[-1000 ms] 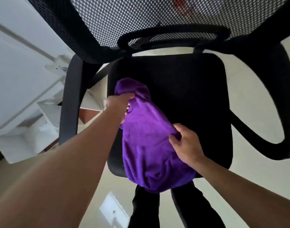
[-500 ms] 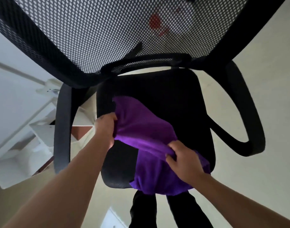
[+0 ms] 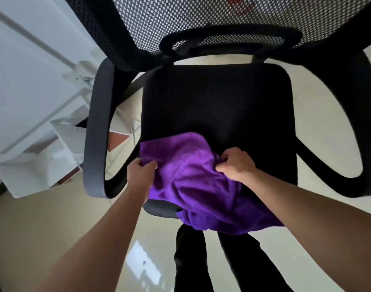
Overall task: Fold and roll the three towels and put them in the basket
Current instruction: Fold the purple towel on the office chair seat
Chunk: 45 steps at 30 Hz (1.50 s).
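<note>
Nearest the camera, two bare forearms reach forward over the person's dark trouser legs [image 3: 228, 260]. The left hand [image 3: 140, 172] pinches the near-left edge of the purple towel [image 3: 193, 182], fingers closed on cloth; the right hand [image 3: 237, 165] is bunched shut on its upper-right folds. The towel lies crumpled on the front of the black chair seat [image 3: 218, 102], its near part hanging over the seat's front lip. It looks light, soft and limp, likely non-slippery; corners or hems offer the best hold for squaring it. Beyond rises the mesh backrest [image 3: 180, 24]. No basket, label or legible writing shows.
</note>
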Tool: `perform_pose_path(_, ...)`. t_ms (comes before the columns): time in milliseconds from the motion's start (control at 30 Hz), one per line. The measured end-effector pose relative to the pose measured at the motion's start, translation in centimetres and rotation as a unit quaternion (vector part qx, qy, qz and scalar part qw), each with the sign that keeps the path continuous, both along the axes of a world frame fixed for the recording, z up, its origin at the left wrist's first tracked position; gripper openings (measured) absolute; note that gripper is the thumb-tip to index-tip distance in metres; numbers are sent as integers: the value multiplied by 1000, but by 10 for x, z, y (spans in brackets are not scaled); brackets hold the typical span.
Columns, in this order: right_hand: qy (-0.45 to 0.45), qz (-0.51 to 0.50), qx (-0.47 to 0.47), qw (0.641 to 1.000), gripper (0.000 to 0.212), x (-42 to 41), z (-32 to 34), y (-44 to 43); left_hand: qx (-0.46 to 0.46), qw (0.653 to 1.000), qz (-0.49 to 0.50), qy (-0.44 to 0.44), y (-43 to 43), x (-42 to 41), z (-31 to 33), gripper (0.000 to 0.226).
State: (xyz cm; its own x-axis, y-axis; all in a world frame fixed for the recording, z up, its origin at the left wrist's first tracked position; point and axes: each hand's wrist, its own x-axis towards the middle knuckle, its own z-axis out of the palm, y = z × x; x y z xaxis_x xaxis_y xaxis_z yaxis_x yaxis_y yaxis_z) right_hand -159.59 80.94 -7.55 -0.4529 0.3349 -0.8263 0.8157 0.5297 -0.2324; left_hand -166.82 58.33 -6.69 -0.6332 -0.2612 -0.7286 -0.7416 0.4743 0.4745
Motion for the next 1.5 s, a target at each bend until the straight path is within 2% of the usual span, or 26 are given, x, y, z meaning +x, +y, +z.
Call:
perform_pose_path(33, 20, -1, -13, 1000, 12, 5, 0, -6, 18, 1000, 20, 5, 1, -2, 1, 12)
perform_pose_path(100, 125, -60, 8, 990, 13, 15, 2, -9, 32, 998, 31, 39, 1, -7, 4, 11)
perform_pose_path(200, 290, -193, 95, 932, 17, 22, 21, 10, -25, 991, -8, 129, 5, -16, 9, 14)
perform_pose_path(267, 335, -226, 113, 908, 18, 28, 31, 23, -24, 988, -7, 155, 9, -21, 12, 15)
perform_pose_path(333, 330, -229, 130, 906, 19, 40, 39, 33, -8, 988, -22, 151, 16, -21, 10, 13)
perform_pose_path(400, 277, -209, 140, 927, 21, 56, 34, 43, -2, 992, -47, 119, 23, -14, 4, 10)
perform_pose_path(467, 174, -170, 99, 965, 26, 72, 25, 51, -9, 996, -66, 64, 26, -5, -4, 5)
perform_pose_path(533, 110, -164, 30, 980, 36, 81, 18, 56, -14, 997, -77, 6, 24, 1, -12, 3)
perform_pose_path(600, 132, -222, 24, 966, 45, 73, 16, 62, 0, 998, -64, -27, 23, -1, -17, 11)
perform_pose_path(700, 166, -334, 40, 927, 57, 42, 8, 77, 44, 999, -28, -11, 26, -15, -19, 18)
perform_pose_path(767, 163, -360, 22, 918, 64, 28, -4, 82, 65, 998, -20, 3, 31, -27, -20, 19)
perform_pose_path(800, 160, -361, 16, 919, 59, 24, -10, 83, 70, 997, -14, 13, 34, -33, -19, 18)
perform_pose_path(900, 142, -355, -8, 924, 17, 21, -6, 92, 56, 997, -13, 59, 39, -48, -17, 19)
perform_pose_path(933, 144, -357, -23, 923, 12, 21, 0, 99, 54, 996, -14, 73, 41, -53, -13, 18)
perform_pose_path(1033, 176, -370, -43, 911, 12, 19, 16, 120, 70, 993, -28, 89, 45, -69, -3, 19)
perform_pose_path(1233, 258, -355, 14, 899, 22, -33, 29, 155, 76, 988, -29, 128, 77, -115, 8, 24)
perform_pose_path(1400, 299, -301, 101, 900, 27, -72, 6, 163, 53, 991, 0, 126, 87, -151, -13, 17)
perform_pose_path(1500, 282, -298, 88, 908, 25, -73, -19, 161, 42, 992, 12, 118, 87, -160, -31, 9)
